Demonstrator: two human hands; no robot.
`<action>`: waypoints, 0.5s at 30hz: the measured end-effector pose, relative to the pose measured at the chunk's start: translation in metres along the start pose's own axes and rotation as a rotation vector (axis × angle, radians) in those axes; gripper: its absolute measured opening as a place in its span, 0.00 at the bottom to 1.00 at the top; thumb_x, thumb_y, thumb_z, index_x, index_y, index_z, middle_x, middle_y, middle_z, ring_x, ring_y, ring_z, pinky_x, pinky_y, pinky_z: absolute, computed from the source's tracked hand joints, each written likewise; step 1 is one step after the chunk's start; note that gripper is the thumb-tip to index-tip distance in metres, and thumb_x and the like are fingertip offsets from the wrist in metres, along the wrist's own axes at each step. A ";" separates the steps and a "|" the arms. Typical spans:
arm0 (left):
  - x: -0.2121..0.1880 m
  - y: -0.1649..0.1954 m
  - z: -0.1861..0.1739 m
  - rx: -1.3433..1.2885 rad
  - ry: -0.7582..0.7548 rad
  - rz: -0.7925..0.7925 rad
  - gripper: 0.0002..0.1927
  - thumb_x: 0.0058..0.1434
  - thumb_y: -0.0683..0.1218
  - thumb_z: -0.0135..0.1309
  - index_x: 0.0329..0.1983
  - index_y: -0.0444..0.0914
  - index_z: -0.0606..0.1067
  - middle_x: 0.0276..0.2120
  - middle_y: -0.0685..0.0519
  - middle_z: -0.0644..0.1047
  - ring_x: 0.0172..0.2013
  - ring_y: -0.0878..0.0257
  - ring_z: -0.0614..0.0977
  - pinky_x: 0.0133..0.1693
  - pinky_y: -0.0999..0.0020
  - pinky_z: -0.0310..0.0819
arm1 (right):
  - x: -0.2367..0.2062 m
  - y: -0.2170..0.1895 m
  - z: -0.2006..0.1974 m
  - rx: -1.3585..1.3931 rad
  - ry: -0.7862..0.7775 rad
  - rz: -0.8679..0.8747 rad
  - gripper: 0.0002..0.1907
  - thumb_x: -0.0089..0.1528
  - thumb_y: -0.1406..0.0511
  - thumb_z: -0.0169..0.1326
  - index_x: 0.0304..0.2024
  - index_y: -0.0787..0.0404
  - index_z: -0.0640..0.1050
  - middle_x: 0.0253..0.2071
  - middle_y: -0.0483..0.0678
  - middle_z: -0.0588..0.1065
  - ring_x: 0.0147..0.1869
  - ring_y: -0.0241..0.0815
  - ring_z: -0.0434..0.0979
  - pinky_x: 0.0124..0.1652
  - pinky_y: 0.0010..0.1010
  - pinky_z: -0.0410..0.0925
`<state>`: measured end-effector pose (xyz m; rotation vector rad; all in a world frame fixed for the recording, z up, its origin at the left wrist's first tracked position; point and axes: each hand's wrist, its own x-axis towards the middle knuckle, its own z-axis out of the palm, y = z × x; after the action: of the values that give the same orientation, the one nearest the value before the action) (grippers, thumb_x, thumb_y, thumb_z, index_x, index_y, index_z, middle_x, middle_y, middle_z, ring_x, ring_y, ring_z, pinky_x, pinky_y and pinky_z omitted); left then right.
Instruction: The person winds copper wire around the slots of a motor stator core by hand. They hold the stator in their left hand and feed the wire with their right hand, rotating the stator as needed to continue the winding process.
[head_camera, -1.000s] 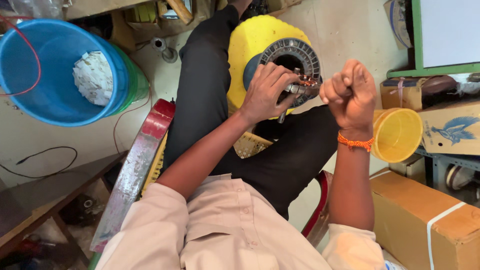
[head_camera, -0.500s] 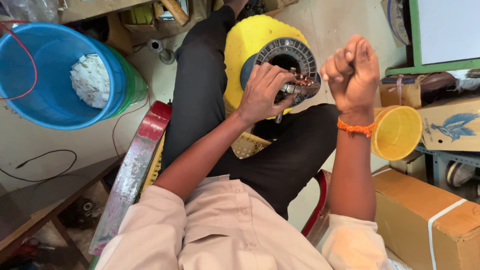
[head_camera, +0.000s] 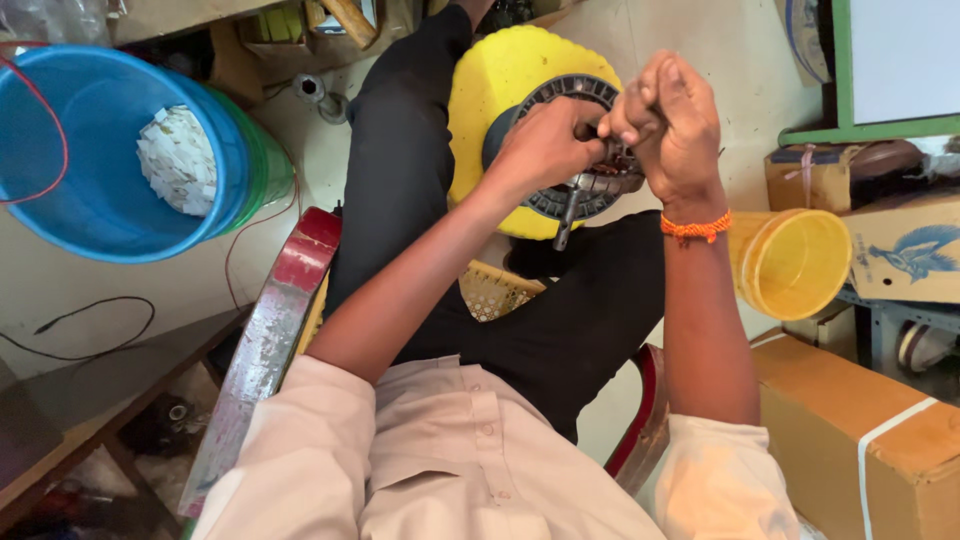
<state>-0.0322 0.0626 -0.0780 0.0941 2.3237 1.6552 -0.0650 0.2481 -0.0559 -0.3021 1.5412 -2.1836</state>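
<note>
Right hand (head_camera: 672, 120) has swung in from out wide and now sits clenched just above the round dark motor stator (head_camera: 575, 150), pulling something too fine to make out. That stator rests on the yellow disc (head_camera: 500, 90) in the lap; left hand (head_camera: 545, 145) clamps its rim. Winding step, I'd judge; next needs steady tension.

Soft, even daylight is filling the scene, with no harsh glare. The pale floor (head_camera: 700, 60) is appearing slightly overexposed. The area beneath the wooden bench (head_camera: 90, 420) is falling into deep shadow. The shirt (head_camera: 450, 470) nearest the lens is rendering soft, and wide-angle distortion is bending the edges.
</note>
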 end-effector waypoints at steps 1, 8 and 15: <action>0.003 -0.005 0.000 -0.078 -0.043 0.002 0.12 0.56 0.47 0.61 0.42 0.41 0.83 0.27 0.50 0.82 0.32 0.56 0.84 0.36 0.61 0.75 | -0.001 0.000 0.003 0.020 0.010 -0.014 0.21 0.81 0.54 0.42 0.38 0.60 0.64 0.24 0.44 0.57 0.30 0.40 0.64 0.44 0.38 0.69; 0.005 -0.034 -0.015 -0.285 -0.197 0.271 0.09 0.57 0.40 0.64 0.41 0.42 0.85 0.33 0.57 0.84 0.36 0.66 0.85 0.41 0.69 0.78 | -0.053 -0.009 0.024 0.207 0.052 -0.007 0.21 0.81 0.53 0.41 0.38 0.59 0.64 0.23 0.45 0.62 0.31 0.44 0.71 0.38 0.35 0.64; 0.004 -0.031 -0.024 -0.215 -0.226 0.278 0.08 0.56 0.39 0.64 0.39 0.42 0.85 0.31 0.56 0.82 0.35 0.65 0.84 0.41 0.69 0.78 | -0.090 0.004 0.044 0.382 0.066 0.007 0.19 0.80 0.54 0.39 0.37 0.56 0.65 0.22 0.43 0.64 0.34 0.43 0.74 0.43 0.36 0.68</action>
<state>-0.0387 0.0309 -0.1005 0.5505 2.0247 1.9009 0.0331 0.2527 -0.0369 -0.1025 1.1181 -2.4415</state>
